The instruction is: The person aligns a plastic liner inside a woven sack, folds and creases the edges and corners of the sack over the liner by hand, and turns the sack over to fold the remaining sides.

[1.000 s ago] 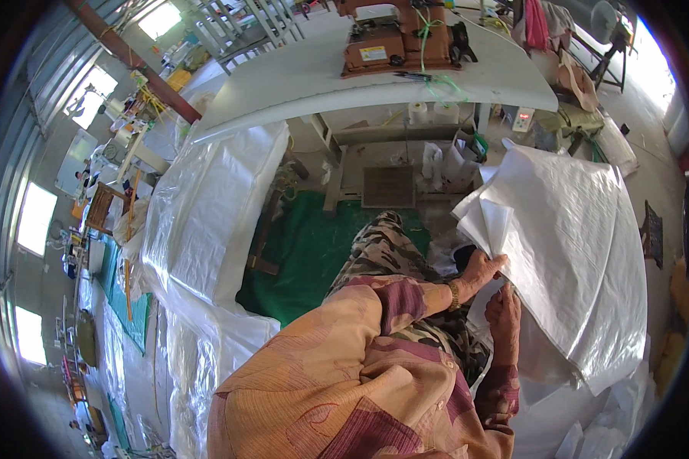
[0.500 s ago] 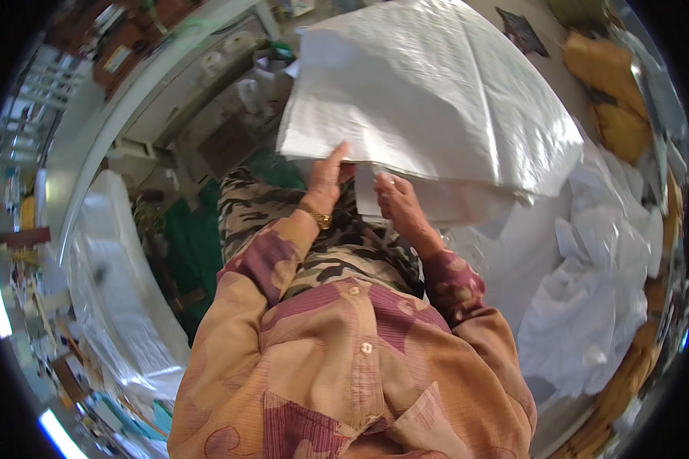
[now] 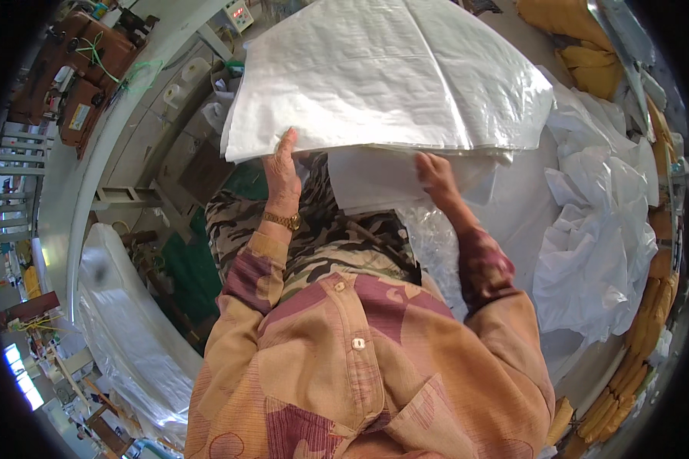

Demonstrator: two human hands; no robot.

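Observation:
A stack of shiny white woven-plastic sheets (image 3: 360, 84) spreads out in front of me, its near edge hanging over my lap. My left hand (image 3: 285, 174) grips that edge near its left corner, thumb on top and the other fingers hidden beneath. Further right along the same edge, my right hand (image 3: 439, 179) is closed, its fingers pinching the sheet edge. Below the top layers hangs a loose white flap (image 3: 375, 182), just left of my right hand.
To the right lies a crumpled heap of white plastic (image 3: 593, 237), with tan folded bundles (image 3: 620, 375) beyond it. A pale table (image 3: 73, 191) carrying a brown sewing machine (image 3: 84, 84) runs along the left. Below it lies a long plastic-wrapped white bundle (image 3: 134, 314).
My hands have moved apart along the edge, the left one leftward and the right one rightward. The sheets have shifted left in view.

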